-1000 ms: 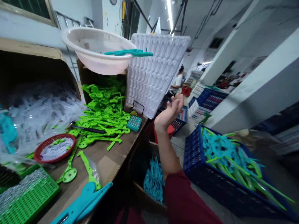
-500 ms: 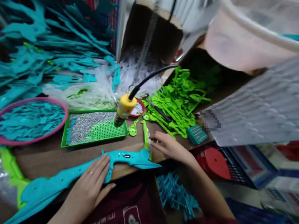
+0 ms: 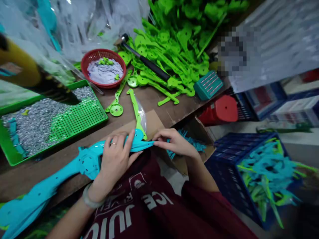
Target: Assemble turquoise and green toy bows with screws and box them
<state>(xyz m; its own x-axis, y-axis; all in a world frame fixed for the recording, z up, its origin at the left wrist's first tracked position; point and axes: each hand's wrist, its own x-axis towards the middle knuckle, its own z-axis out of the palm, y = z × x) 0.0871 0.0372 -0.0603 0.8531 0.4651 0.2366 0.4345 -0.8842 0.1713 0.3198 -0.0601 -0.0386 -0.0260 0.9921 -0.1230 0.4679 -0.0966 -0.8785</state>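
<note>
A long turquoise plastic piece (image 3: 59, 171) lies along the table's front edge, with a green arm and clear film (image 3: 136, 111) at its right end. My left hand (image 3: 116, 156) rests over the piece near its right part, fingers closed down around it, a ring on one finger. At the pointed right tip of the piece, my right hand (image 3: 173, 142) pinches with thumb and forefinger.
A green tray (image 3: 74, 124) of small silvery parts is at left, under a yellow hanging tool (image 3: 27, 69). Behind are a red basket (image 3: 106, 83), a hammer (image 3: 153, 68) and green parts (image 3: 169, 43). A blue crate (image 3: 224, 166) stands at right.
The view has shifted right and down. My right hand has moved from beside the green arm to the turquoise tip. My left hand has slid toward that end, and the turquoise piece is turned differently.
</note>
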